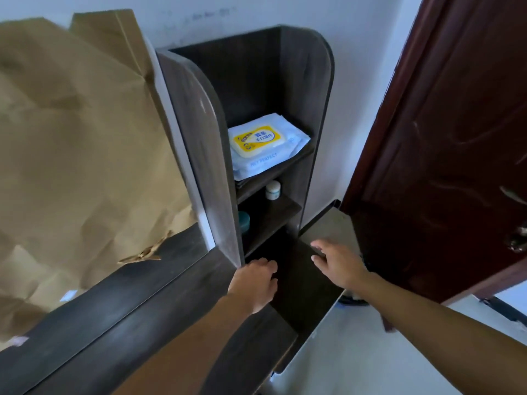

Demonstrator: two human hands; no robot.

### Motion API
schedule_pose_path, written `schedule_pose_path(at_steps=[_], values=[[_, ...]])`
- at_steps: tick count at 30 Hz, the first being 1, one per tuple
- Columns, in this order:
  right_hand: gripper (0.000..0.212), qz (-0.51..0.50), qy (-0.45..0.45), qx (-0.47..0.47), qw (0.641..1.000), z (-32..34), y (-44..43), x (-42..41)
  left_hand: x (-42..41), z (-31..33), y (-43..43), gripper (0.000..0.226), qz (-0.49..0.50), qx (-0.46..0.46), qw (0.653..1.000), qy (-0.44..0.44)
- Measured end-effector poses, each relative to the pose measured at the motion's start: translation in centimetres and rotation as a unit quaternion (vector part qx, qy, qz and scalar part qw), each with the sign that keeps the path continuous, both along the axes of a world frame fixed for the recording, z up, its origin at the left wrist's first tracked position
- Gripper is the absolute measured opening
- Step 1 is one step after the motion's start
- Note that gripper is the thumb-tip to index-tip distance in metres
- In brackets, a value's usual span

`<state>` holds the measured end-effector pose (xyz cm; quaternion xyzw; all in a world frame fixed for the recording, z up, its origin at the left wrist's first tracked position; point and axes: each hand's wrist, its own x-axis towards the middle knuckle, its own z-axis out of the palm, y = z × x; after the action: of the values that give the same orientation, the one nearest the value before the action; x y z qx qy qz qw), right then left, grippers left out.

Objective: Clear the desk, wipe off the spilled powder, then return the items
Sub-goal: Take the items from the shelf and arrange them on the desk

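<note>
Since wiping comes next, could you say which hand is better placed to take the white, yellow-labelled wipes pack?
Probably left: the left hand is empty, straight before the dark wooden shelf; the right hand lies further right.

Domestic room, probably a bedroom or dressing corner. Evidence: a dark wood-grain bench (128,317) adjoins a narrow open shelf unit (308,109). The unit holds a pack of wipes (265,143), a white jar (273,190) and a teal jar (244,220). White painted wall (356,38), red-brown panelled door (456,124) with metal handle (517,240), pale floor (356,352).
</note>
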<state>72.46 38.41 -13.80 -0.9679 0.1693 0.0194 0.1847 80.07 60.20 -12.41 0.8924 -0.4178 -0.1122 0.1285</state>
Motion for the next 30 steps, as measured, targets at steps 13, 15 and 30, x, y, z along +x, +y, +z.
schedule_pose_path(at_steps=[13,15,30], values=[[0.039,0.186,-0.056,-0.097,0.976,-1.0,-4.7,15.0,3.9,-2.0,-6.5,0.031,0.139,0.076,0.987,0.017],[0.044,0.206,-0.047,-0.107,0.971,-1.5,-5.2,17.8,4.5,-2.6,-7.4,0.033,0.189,0.068,0.979,0.015],[0.047,0.366,-0.059,-0.089,0.924,-4.7,-9.5,22.3,6.9,-5.5,-12.7,0.04,0.43,0.033,0.896,-0.106]])
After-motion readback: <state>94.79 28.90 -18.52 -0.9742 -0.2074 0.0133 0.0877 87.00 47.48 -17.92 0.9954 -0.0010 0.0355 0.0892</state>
